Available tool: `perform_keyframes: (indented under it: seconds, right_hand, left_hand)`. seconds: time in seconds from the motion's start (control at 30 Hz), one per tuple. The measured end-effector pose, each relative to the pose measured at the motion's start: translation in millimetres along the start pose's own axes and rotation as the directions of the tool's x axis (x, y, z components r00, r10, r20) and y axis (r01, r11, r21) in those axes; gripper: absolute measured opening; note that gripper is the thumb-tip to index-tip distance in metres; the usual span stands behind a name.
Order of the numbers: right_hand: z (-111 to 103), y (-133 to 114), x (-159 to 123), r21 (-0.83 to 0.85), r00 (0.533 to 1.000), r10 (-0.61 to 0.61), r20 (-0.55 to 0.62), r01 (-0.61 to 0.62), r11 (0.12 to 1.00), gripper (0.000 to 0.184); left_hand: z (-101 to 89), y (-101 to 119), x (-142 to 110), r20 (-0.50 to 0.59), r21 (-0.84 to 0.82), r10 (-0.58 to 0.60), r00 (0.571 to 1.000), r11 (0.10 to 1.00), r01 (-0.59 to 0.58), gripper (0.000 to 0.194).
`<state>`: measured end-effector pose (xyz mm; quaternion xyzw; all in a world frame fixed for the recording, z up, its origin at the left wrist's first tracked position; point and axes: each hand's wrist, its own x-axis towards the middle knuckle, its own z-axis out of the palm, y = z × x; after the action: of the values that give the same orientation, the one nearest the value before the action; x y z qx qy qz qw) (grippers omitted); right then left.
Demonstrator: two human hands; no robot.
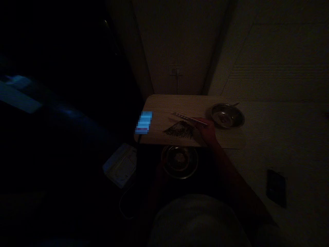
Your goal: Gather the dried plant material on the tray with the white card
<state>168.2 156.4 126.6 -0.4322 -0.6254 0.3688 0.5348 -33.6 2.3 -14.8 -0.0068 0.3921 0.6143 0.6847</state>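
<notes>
Ruler (189,118) pinched near its end in my right hand (207,132), fingers curled tight around it, and it angles away to the left over the board. Left hand isn't in view, so no clue what that one's doing. Just left of the right hand, under the ruler's edge, there's a dark crumbly heap (180,130) in a rough triangle on a pale wooden board (164,109) (too dim to tell what the stuff is). Ahead and right of the hand sits a steel bowl (227,116), close but not touching. Below the hand, under the board's front edge, is a second steel bowl (179,162).

Further left of the hand, a phone (143,122) glows blue at the board's edge, its screen just blurred blocks. Past that, lower left, a white box (120,165) with a thin cable (123,206). Far right of the arm lies a black phone (276,188). Ruler has tick marks but no readable numbers, and I can't make out any brand or label on anything.
</notes>
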Motion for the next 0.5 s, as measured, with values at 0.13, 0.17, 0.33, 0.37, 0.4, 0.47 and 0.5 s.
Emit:
perform_keyframes:
  seconds: [0.13,0.17,0.33,0.37,0.4,0.47,0.5]
  right_hand:
    - [9,-9,-24,-0.014,0.998,0.058,-0.026,-0.059,0.998,0.025]
    - [12,-10,-30,-0.019,0.998,0.056,-0.006,-0.057,0.998,0.026]
    - [25,-9,-47,-0.112,0.997,0.071,-0.023,-0.073,0.991,0.029]
    - [26,-9,-49,-0.132,0.997,0.067,-0.039,-0.072,0.989,0.029]
    - [26,-10,-50,-0.154,0.997,0.063,-0.053,-0.07,0.986,0.029]
    - [27,-13,-52,-0.196,0.996,0.061,-0.072,-0.074,0.978,0.027]
    - [27,-14,-53,-0.213,0.995,0.064,-0.072,-0.078,0.974,0.027]
  left_hand:
    - [5.5,1,-3,-0.113,0.061,0.029,0.993,0.998,-0.022,0.024]
    - [7.8,2,-5,-0.099,0.068,0.028,0.995,0.997,-0.021,0.024]
    - [15.6,7,-11,-0.104,0.099,-0.013,0.995,0.995,0.023,0.019]
    - [15.4,7,-11,-0.107,0.099,0.0,0.994,0.995,0.011,0.018]
    - [14.7,7,-10,-0.104,0.097,0.015,0.995,0.995,-0.005,0.018]
    - [12.3,6,-7,-0.07,0.081,0.032,0.997,0.996,-0.026,0.022]
    - [11.1,5,-6,-0.067,0.08,0.038,0.997,0.996,-0.033,0.023]
